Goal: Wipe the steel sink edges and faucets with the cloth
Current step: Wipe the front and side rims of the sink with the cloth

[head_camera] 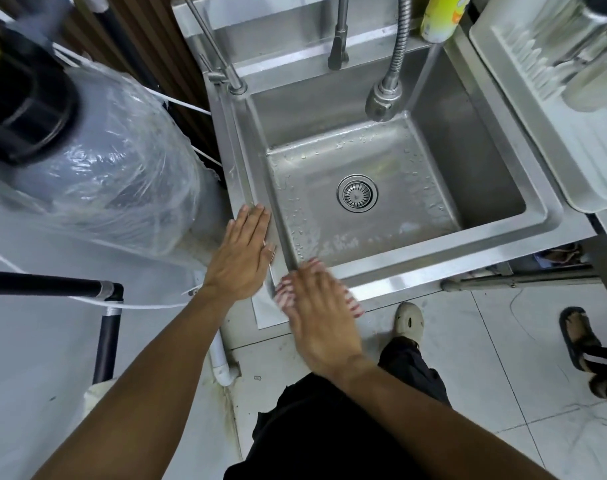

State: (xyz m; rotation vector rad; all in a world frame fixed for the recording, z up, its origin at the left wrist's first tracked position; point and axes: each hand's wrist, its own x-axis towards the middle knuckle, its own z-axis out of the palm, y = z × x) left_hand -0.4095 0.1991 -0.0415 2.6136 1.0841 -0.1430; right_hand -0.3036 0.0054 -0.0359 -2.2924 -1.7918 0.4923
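Right hand (316,299), blurred, presses red-and-white striped cloth (284,295) flat on square steel sink's (416,275) front-left corner. Left hand (245,252) rests open beside it, bracing. Keep palm pressure even along rim.

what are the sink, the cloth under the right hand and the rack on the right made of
Sink: looks like brushed stainless steel, grey with soft reflections and beaded water drops.
Cloth: seems a thin woven fabric, white with red stripes; blurred and mostly hidden under the right hand, so uncertain.
Rack: probably moulded plastic, matte off-white with ribbed slots.
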